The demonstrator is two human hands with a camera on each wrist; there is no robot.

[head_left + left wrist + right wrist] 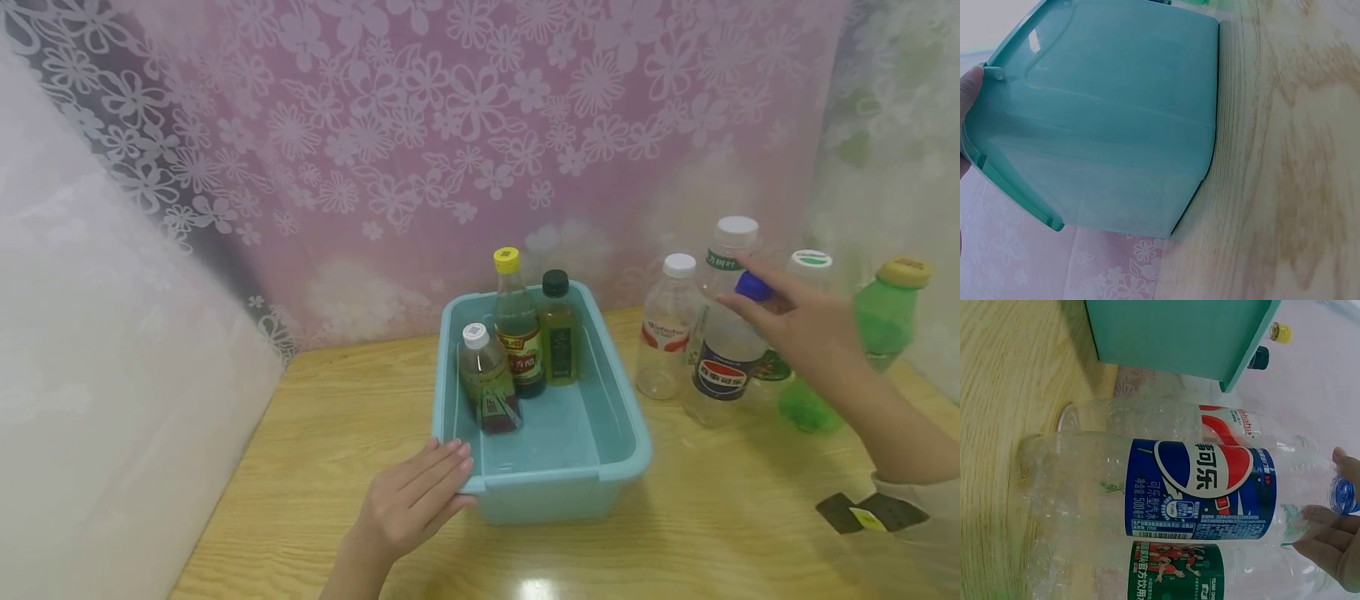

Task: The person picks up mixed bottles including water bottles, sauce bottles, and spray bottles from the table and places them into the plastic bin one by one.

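My left hand [416, 500] holds the near left corner of a light blue plastic basin [551, 496], fingers laid over the rim and thumb below it. In the left wrist view only part of that hand shows at the rim. My right hand [813, 329] is at the top of an empty Pepsi bottle [722, 375], thumb and fingers spread on either side of its blue cap [753, 287]. That bottle stands upright on the table; its label [1200, 487] faces the right wrist camera. Whether the fingers touch the neck is hard to tell.
Inside the basin are a white-capped drink bottle [491, 387], a yellow-capped vinegar bottle [519, 333] and a dark-capped bottle [560, 337]. Around the Pepsi bottle stand several empties: a red-labelled one [665, 337], a tall white-capped one [731, 242] and a green one [888, 317].
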